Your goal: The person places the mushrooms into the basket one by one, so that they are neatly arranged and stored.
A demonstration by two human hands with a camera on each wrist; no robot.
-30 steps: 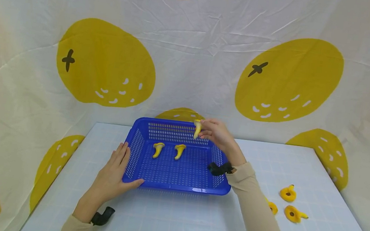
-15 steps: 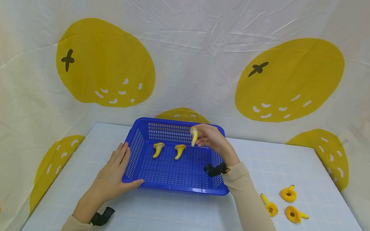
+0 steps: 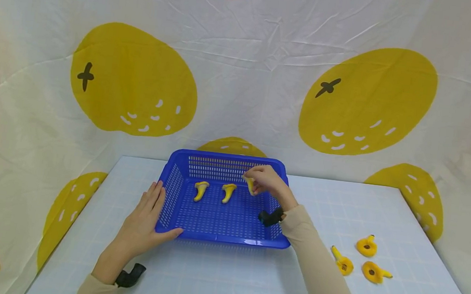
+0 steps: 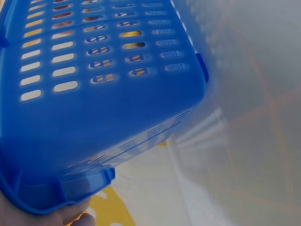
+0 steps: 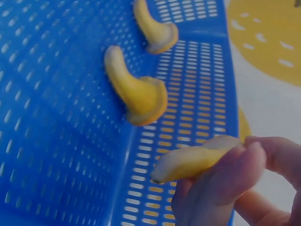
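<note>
Pinching a yellow mushroom (image 5: 188,163) in the right hand (image 3: 267,180), with the blue basket (image 3: 216,237) beneath the grip and a second mushroom (image 3: 227,193) just to its left; resting the left hand (image 3: 141,223), fingers extended, well left against the basket. Could topple if released tilted, or bump the second mushroom. Held lower and more slanted than half a second ago

No readable text, labels, brands, numbers or signs (all 3 views).
</note>
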